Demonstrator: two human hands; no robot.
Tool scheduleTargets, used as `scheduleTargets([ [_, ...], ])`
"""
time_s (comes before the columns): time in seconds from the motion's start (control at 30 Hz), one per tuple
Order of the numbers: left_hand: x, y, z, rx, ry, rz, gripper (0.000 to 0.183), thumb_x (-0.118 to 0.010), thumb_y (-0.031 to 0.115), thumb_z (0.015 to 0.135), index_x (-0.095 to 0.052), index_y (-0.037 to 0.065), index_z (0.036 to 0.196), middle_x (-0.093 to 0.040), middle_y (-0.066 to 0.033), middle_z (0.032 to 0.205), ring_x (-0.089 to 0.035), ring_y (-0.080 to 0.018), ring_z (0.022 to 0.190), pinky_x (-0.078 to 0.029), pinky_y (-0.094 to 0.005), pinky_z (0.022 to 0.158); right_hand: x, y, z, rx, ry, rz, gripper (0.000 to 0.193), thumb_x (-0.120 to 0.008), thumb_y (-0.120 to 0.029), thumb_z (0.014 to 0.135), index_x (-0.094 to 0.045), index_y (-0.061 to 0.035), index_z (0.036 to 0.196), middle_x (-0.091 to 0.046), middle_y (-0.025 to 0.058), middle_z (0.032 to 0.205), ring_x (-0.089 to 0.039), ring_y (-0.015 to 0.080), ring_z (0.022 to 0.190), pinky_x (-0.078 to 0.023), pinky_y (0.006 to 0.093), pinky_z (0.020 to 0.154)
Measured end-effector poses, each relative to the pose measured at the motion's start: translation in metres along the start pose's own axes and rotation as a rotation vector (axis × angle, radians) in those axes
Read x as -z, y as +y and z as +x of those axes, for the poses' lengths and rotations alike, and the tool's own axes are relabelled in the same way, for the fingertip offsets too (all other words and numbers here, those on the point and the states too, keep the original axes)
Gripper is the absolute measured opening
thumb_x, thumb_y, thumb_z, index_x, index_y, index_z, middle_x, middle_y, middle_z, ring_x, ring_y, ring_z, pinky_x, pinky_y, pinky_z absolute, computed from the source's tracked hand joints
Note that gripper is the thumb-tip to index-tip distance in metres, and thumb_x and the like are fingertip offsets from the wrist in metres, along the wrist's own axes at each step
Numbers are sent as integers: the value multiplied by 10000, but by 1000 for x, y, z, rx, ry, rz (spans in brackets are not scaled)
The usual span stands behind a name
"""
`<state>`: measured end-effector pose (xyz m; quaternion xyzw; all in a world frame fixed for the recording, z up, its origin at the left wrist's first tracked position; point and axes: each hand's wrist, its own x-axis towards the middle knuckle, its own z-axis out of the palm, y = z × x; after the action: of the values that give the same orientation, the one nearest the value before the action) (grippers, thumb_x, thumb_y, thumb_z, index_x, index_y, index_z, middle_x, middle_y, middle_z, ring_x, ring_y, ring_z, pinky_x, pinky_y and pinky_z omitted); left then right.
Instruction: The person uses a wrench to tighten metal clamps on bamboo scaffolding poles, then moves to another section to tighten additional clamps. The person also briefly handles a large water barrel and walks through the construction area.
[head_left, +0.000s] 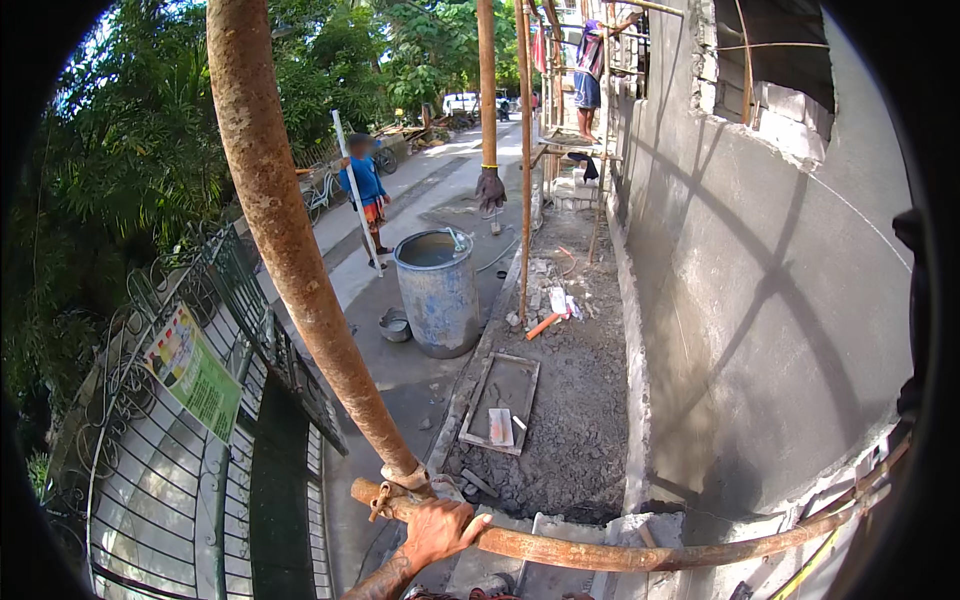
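My left hand grips a rusty horizontal scaffold pipe at the bottom of the view, next to the clamp that joins it to a slanted rusty pole. My thumb lies along the top of the pipe. My forearm comes up from the lower edge. My right hand is not visible. I look down from a height along a grey plastered wall.
Below stand a blue-grey drum, a small bucket and a mortar tray on rubble. A person in blue holds a white pipe on the road. Another person stands on far scaffolding. A metal fence runs at left.
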<state>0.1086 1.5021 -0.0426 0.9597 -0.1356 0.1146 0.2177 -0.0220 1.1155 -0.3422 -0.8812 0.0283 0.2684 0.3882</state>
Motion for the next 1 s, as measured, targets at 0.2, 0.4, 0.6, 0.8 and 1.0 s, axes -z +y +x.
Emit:
scheduleTargets([
  [0.2, -9, -4, 1, -78, 187, -16, 471, -640, 450, 902, -578, 87, 607, -590, -109, 554, -614, -275, 532, -476, -395, 524, 110, -261, -59, 414, -426, -16, 326, -619, -294, 945, -651, -36, 1142, -710, 147, 921, -698, 247, 882, -526, 337, 798],
  [0.4, -11, -10, -4, -95, 162, -14, 461, -629, 426, 898, -587, 76, 601, -621, -124, 580, -624, -294, 552, -478, -405, 551, 178, -391, -73, 374, 515, -115, 398, -545, -376, 980, -658, -28, 1137, -709, 200, 897, -705, 333, 857, -541, 402, 770],
  [0.6, -11, -11, -4, -144, 236, -27, 412, -635, 374, 883, -604, 64, 613, -642, -139, 608, -635, -301, 566, -486, -415, 574, 153, -361, -33, -95, 372, -464, 795, -341, -690, 939, -728, 4, 930, -689, 277, 943, -647, 471, 966, -485, 532, 891],
  [0.8, -9, -12, -8, -169, 241, 10, 377, -626, 339, 880, -631, 53, 634, -661, -164, 643, -647, -314, 588, -502, -426, 591, 140, -357, -36, -70, 541, -456, 781, -379, -694, 924, -732, 2, 900, -698, 264, 912, -675, 441, 917, -511, 518, 844],
  [1.0, -10, -7, -5, -185, 237, -1, 367, -620, 314, 887, -652, 28, 659, -659, -199, 664, -655, -354, 630, -510, -455, 628, 139, -357, -35, -101, 499, -432, 719, -416, -678, 915, -731, -37, 991, -699, 249, 993, -658, 436, 1001, -491, 528, 892],
])
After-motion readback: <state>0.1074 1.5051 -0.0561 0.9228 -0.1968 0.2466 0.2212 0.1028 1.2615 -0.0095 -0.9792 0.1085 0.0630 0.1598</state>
